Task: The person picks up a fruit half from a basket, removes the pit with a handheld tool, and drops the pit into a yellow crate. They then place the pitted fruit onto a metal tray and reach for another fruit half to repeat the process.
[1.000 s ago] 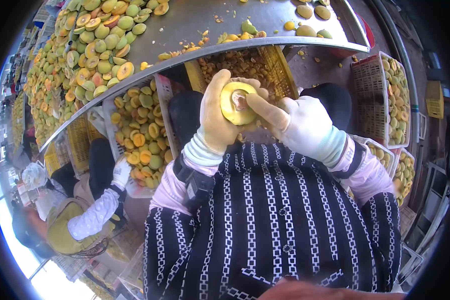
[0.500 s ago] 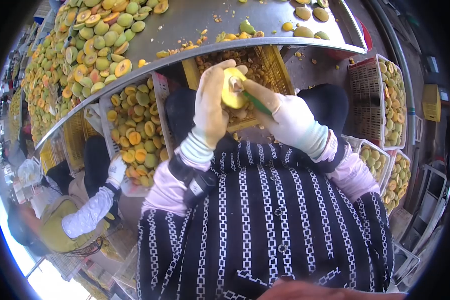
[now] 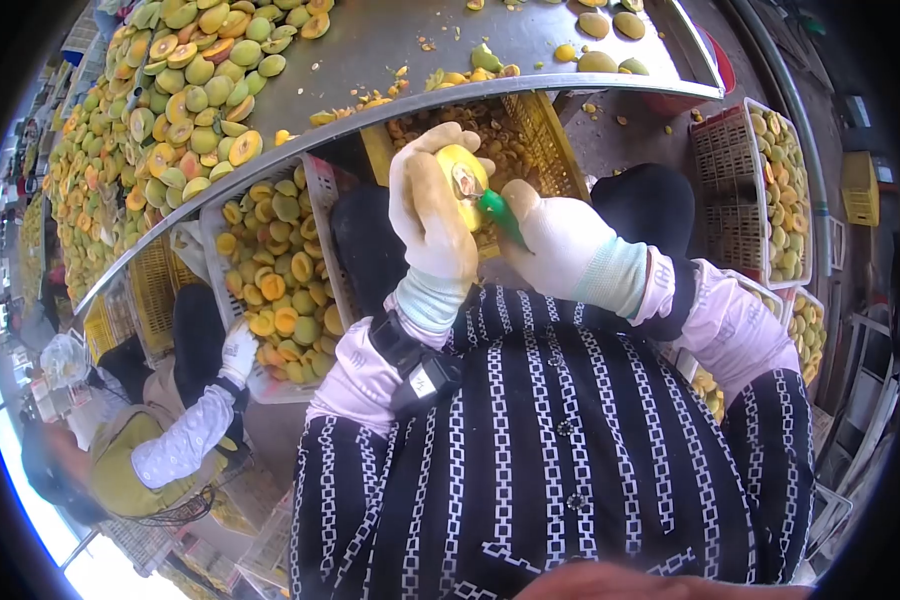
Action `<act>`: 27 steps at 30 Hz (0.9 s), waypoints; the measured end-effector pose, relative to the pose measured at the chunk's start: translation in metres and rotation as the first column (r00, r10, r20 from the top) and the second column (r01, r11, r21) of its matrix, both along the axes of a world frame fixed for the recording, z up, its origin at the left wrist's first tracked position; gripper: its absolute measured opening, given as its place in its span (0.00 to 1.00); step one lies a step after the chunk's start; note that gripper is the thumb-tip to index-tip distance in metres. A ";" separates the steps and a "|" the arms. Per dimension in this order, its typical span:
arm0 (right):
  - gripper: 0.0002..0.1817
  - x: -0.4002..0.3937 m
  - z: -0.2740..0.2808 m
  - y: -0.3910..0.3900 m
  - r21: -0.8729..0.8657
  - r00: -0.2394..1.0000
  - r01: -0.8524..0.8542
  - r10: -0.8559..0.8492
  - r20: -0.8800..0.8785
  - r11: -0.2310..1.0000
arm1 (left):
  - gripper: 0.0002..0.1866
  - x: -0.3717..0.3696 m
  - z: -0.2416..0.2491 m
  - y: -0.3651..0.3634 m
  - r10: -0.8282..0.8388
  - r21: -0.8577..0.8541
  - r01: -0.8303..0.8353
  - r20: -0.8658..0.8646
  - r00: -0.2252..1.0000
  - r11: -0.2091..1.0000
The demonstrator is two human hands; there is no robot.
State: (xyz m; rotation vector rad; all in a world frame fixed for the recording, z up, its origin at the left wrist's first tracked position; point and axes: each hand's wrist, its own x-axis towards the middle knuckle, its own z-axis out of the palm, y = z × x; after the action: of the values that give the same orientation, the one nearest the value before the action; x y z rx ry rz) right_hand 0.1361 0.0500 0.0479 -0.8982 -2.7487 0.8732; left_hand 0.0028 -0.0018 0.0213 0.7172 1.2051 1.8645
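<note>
My left hand [image 3: 432,205], in a stained white glove, holds a halved yellow fruit [image 3: 460,180] with its cut face turned up, showing a brownish hollow or pit. My gloved right hand [image 3: 555,235] grips a green-handled tool [image 3: 502,215]. The tool's tip is at the middle of the fruit's cut face. Both hands are above a yellow crate [image 3: 548,140] that has fruit scraps in it.
A metal table [image 3: 370,50] carries a big heap of halved fruit [image 3: 195,95] at the left. Crates of fruit stand at the left [image 3: 320,200] and right [image 3: 727,165]. A co-worker's gloved hand [image 3: 238,352] touches the left crate.
The tool's handle has turned and more of its green shows. My right hand has shifted slightly down and its fingers are more curled. The view has tilted a little.
</note>
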 end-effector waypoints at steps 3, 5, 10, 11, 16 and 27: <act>0.15 -0.006 0.008 -0.003 -0.165 1.000 -0.001 -0.003 -0.025 0.986 | 0.26 -0.006 -0.006 0.006 0.100 0.164 -0.065 -0.213 0.972 0.984; 0.16 -0.014 0.012 -0.004 -0.204 0.999 0.007 -0.013 -0.031 0.979 | 0.25 -0.016 0.004 0.004 0.013 0.061 -0.003 -0.160 0.987 0.998; 0.19 -0.018 0.017 -0.005 -0.281 0.999 0.009 -0.019 -0.035 0.960 | 0.23 -0.038 0.010 0.005 -0.222 -0.004 0.226 0.183 0.958 0.974; 0.19 -0.019 0.018 -0.005 -0.314 0.999 0.017 -0.005 0.039 0.949 | 0.23 -0.042 0.006 0.006 -0.270 -0.026 0.285 0.244 0.932 0.958; 0.25 -0.027 0.007 -0.004 -0.428 0.997 0.056 -0.025 0.080 0.902 | 0.24 -0.038 0.002 0.005 -0.155 -0.150 0.144 -0.059 0.986 0.978; 0.24 -0.040 0.031 0.005 -0.675 0.950 0.179 0.053 0.307 0.716 | 0.25 -0.048 -0.018 0.007 -0.255 -0.119 0.308 0.330 0.909 0.944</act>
State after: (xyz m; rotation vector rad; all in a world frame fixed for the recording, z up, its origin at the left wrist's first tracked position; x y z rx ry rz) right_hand 0.0965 0.0549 0.0794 -1.3225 -2.5778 1.9926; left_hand -0.0455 0.0052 0.0033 0.4547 0.9829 1.5440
